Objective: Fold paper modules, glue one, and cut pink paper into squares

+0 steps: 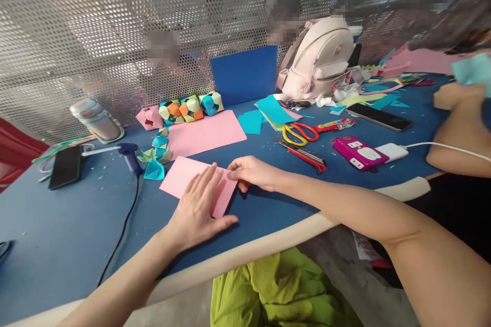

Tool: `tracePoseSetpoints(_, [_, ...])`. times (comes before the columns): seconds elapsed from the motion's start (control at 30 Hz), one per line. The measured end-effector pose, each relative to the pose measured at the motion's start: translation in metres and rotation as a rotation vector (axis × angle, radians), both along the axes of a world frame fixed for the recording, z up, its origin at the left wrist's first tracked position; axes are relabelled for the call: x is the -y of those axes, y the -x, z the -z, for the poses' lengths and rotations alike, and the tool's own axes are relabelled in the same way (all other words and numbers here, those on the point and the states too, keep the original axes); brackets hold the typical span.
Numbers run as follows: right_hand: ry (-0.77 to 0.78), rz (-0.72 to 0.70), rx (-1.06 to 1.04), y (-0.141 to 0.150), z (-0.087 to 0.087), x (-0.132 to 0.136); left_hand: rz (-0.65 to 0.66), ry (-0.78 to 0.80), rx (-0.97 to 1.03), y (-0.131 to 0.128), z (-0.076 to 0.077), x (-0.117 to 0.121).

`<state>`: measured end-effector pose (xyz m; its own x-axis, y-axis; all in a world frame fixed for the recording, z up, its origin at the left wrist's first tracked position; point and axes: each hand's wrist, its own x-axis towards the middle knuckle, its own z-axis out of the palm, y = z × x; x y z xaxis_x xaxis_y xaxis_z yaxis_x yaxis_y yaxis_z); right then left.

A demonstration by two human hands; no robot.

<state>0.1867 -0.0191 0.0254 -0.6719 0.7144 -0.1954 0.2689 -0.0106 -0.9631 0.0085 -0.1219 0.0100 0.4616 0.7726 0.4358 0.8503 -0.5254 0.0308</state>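
Note:
A folded sheet of pink paper [178, 176] lies on the blue table in front of me. My left hand [197, 209] rests flat on it, fingers spread and thumb reaching past the near edge. With thumb and fingers pinched, my right hand [251, 172] holds the paper's right edge. Just behind lies a larger pink sheet [209, 133]. Folded paper units in blue and cream [155, 167] sit left of the paper, and a row of multicoloured folded paper balls [180, 110] stands along the back.
A glue gun [131, 157] with a black cord stands to the left near a phone [66, 166]. To the right are scissors [297, 134], a box cutter [303, 154], a purple power adapter [359, 153] and another phone [379, 116]. A co-worker's arm [456, 127] rests at far right.

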Motion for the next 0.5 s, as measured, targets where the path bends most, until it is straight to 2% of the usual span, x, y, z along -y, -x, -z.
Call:
tracePoseSetpoints(0.07, [0.109, -0.037, -0.078, 0.001, -0.001, 0.004, 0.013, -0.056, -0.01, -0.011, 0.005, 0.006])
tracePoseSetpoints(0.13, [0.146, -0.094, -0.122, 0.0, -0.003, 0.005, 0.014, -0.101, -0.018, -0.017, 0.008, 0.009])
tracePoseSetpoints(0.23, [0.042, -0.134, -0.121, -0.006, -0.008, 0.001, 0.019, -0.144, -0.042, -0.015, 0.009, 0.009])
tracePoseSetpoints(0.4, [-0.08, -0.069, -0.116, -0.016, -0.016, -0.005, 0.002, -0.148, -0.064, -0.006, 0.008, 0.006])
tracePoseSetpoints(0.5, [-0.149, -0.015, -0.085, -0.026, -0.015, -0.002, 0.002, -0.125, -0.095, -0.002, 0.008, 0.002])
